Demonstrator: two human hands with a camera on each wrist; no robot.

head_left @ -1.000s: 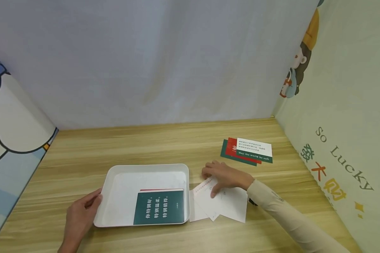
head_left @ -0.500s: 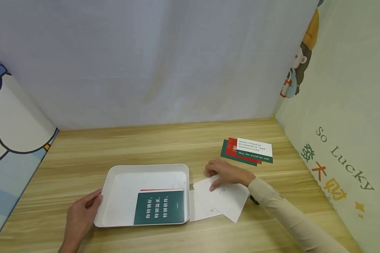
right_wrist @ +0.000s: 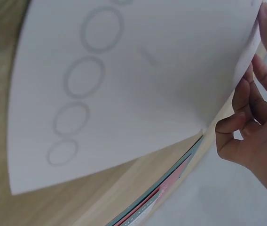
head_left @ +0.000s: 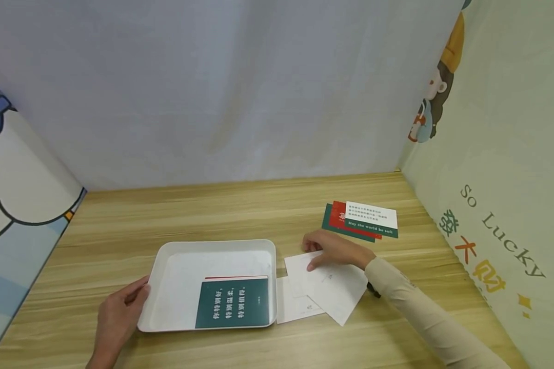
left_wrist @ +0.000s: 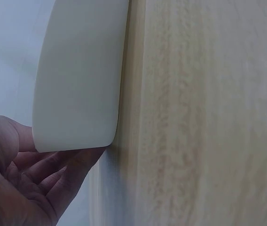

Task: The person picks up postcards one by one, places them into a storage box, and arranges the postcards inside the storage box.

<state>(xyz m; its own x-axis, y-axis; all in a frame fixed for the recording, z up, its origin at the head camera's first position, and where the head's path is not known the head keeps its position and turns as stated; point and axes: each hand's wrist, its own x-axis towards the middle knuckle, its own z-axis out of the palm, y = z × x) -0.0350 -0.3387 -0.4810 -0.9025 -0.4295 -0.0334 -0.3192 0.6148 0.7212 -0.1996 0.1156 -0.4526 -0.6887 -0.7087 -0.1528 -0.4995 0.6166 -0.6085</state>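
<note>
The right hand (head_left: 334, 250) rests on the far left corner of a white card (head_left: 328, 284) that lies face down on the wooden table (head_left: 212, 215), just right of the white tray (head_left: 166, 266). In the right wrist view the fingers (right_wrist: 246, 117) are curled at the card's edge (right_wrist: 124, 84), and the corner is lifted off the table; the thumb is hidden behind the card, so a full pinch cannot be confirmed, but the fingers are bent round the edge. Faint printed circles show on the card's upper face. A second white card (head_left: 295, 305) lies under the first one, partly covered, with its left edge touching or just beside the tray's right wall. The left hand (head_left: 117, 318) holds the tray at its near left corner; in the left wrist view the fingers (left_wrist: 63, 174) lie beneath the tray's rim (left_wrist: 77, 94) with the thumb side against the wall, lightly curled round it. Inside the tray, against the near right wall, lies a dark green card (head_left: 233, 302) with white characters, and a red edge shows beneath its far side. Well apart, toward the far right of the table, three overlapping cards (head_left: 360, 220) lie fanned: green at the bottom, red in the middle, white and green on top.
</note>
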